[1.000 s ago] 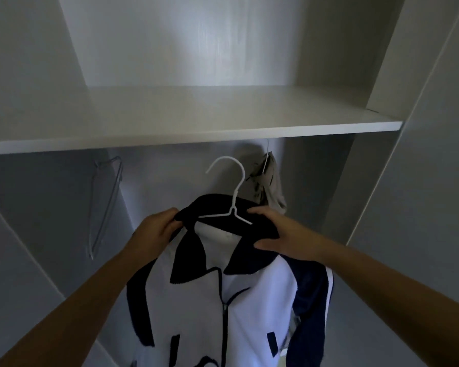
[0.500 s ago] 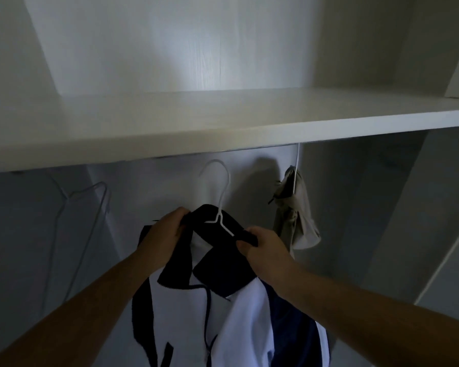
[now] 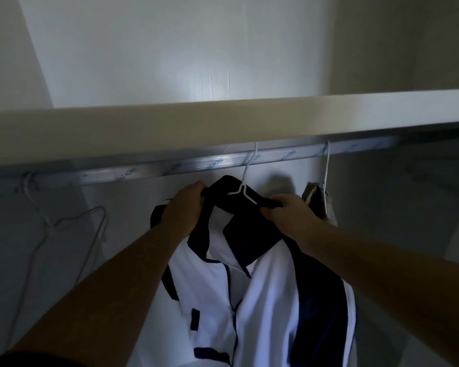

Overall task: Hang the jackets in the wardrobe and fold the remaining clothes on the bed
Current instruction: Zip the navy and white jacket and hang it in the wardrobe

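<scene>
A white jacket (image 3: 265,300) with navy collar and sleeves hangs on a white wire hanger (image 3: 245,178). The hanger's hook reaches up to the silver wardrobe rail (image 3: 223,162), just under the shelf edge. My left hand (image 3: 186,205) grips the collar and left shoulder of the jacket. My right hand (image 3: 289,213) grips the right shoulder over the hanger arm. Whether the hook rests on the rail is hidden by the shelf edge.
A white shelf (image 3: 170,128) runs across above the rail. An empty wire hanger (image 3: 72,234) hangs at the left. A beige garment (image 3: 321,202) on another hanger hangs at the right, close to my right hand.
The jacket and both hands have risen toward the rail, and the hook now reaches it. The view has dropped, so the rail under the shelf shows.
</scene>
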The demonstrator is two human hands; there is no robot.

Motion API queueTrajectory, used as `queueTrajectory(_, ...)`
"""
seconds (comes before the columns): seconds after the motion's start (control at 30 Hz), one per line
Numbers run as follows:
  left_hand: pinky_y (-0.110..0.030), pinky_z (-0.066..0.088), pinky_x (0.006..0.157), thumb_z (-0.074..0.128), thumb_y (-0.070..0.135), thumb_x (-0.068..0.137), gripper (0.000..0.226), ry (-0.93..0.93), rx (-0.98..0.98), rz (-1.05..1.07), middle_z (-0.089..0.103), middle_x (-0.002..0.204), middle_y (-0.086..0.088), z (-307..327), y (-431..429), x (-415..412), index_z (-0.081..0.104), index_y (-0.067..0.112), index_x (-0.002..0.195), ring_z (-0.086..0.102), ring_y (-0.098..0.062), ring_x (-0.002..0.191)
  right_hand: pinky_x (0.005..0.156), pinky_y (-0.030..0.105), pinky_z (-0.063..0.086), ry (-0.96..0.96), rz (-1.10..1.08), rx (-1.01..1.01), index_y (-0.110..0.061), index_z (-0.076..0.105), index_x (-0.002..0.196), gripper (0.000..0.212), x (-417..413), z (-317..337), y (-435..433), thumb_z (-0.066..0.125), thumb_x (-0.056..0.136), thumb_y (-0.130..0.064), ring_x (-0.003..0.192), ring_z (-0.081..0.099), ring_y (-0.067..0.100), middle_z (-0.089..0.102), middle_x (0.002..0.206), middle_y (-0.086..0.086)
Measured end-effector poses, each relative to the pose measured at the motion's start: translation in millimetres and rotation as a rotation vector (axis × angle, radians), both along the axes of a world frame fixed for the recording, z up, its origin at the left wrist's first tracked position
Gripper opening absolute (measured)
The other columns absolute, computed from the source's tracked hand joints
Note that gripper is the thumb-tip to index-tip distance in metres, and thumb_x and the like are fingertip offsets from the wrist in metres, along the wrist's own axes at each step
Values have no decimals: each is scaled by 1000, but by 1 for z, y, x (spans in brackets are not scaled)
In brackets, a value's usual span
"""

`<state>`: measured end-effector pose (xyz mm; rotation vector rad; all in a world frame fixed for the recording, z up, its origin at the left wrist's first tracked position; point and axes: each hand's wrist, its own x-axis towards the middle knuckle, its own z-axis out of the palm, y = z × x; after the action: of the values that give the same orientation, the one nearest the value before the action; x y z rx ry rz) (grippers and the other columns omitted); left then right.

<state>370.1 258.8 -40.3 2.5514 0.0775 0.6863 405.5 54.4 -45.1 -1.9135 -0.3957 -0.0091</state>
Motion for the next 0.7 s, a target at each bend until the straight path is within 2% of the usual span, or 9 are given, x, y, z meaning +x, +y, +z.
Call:
queueTrajectory(0.07, -36, 41, 73, 41, 9, 99, 16, 9, -7, 31, 57, 85, -16, -4, 1, 5, 51, 7, 86, 53, -23, 80, 71, 30, 46, -17, 12, -39, -10, 67, 82, 9, 5, -3, 0, 61, 88, -6, 73, 58, 21, 62, 76, 10)
queueTrajectory(0.13, -37, 41, 71, 39, 10, 99, 18, 46, 6, 78, 55, 82, -12, -16, 2, 7, 48, 8, 84, 54, -24, 79, 70, 28, 46, -42, 42, -98, -11, 64, 79, 12, 6, -13, -1, 60, 89, -6, 71, 57, 18, 61, 74, 7)
queueTrajectory(0.23, -31, 34, 65, 38, 10, 99, 19, 64, 1, 85, 56, 83, -11, -36, 1, 6, 52, 3, 88, 54, -23, 79, 78, 29, 46, -140, 102, -201, -8, 65, 93, 6, 10, -27, -10, 59, 90, -7, 83, 59, 20, 63, 85, 7)
queueTrajectory(0.33, -30, 33, 65, 38, 8, 100, 22, -3, -30, 16, 60, 85, -16, -47, 1, 3, 58, -1, 93, 54, -23, 77, 80, 23, 42, -271, 93, -321, -7, 64, 107, 17, 18, -28, -23, 58, 92, -6, 97, 61, 22, 65, 100, 7)
queueTrajectory(0.4, -28, 33, 64, 39, 9, 101, 21, -28, -52, -13, 59, 85, -11, -51, 1, 0, 58, 4, 93, 54, -21, 79, 87, 27, 41, -434, -48, -405, -11, 59, 121, 31, 11, -33, -32, 56, 91, -6, 107, 57, 26, 62, 114, 8)
queueTrajectory(0.47, -32, 38, 69, 40, 10, 101, 20, -33, -81, -13, 60, 86, -11, -53, 0, -2, 57, 4, 91, 56, -24, 81, 94, 35, 35, -693, -239, -470, -18, 52, 129, 47, -10, -48, -39, 58, 84, -5, 116, 49, 26, 54, 125, 6)
queueTrajectory(0.53, -34, 37, 68, 42, 10, 100, 20, -47, -93, -17, 57, 81, -10, -55, -1, -4, 51, 7, 83, 55, -26, 79, 93, 33, 31, -835, -231, -467, -23, 50, 125, 54, -41, -77, -42, 63, 76, -5, 115, 47, 20, 51, 125, 0)
queueTrajectory(0.6, -30, 31, 62, 42, 10, 100, 20, -53, -86, -17, 54, 79, -6, -56, -2, -6, 49, 10, 81, 53, -23, 75, 85, 31, 38, -801, -108, -475, -24, 49, 119, 50, -66, -119, -42, 64, 75, -6, 104, 53, 16, 54, 116, -3)
queueTrajectory(0.7, -29, 31, 60, 41, 10, 100, 20, -55, -55, -13, 58, 83, -11, -58, -3, -7, 55, -1, 91, 53, -22, 77, 72, 22, 45, -505, 9, -461, -20, 55, 112, 30, -81, -175, -36, 59, 85, -9, 81, 56, 10, 56, 107, -6)
